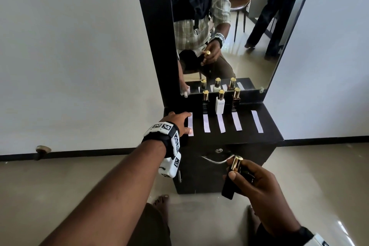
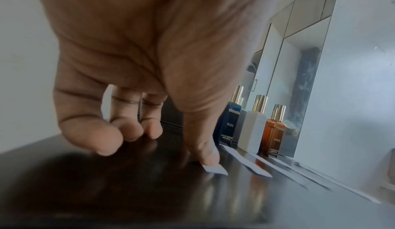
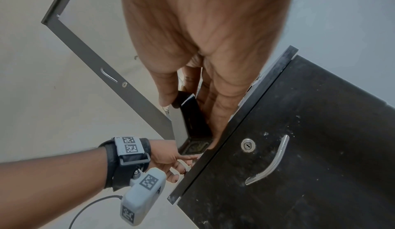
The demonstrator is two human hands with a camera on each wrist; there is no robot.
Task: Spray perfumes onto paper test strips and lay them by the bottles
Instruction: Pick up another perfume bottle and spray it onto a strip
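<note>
- A tall mirror rises behind the black dressing unit's surface; only the head view shows its reflection of a seated person in a checked shirt holding up a gold-capped bottle.
- The cabinet door below the surface, with a curved metal handle and a keyhole, shows scuffs and white specks in the right wrist view alone.
- The left hand reaches to the surface's left end, fingers spread apart; the left wrist view shows the thumb pressing the near end of the leftmost strip flat, and something white and blurred between the other fingers.
- The right hand holds a dark perfume bottle with a gold cap in front of the cabinet, off the surface, fingers clamped around it; the right wrist view shows the bottle's underside.
- Three gold-capped bottles stand at the mirror's foot: a dark blue bottle marked "BLEU" in the left wrist view, a white bottle, and an amber bottle.
- Four more paper strips lie in a row on the surface, three of them just before the bottles.
</note>
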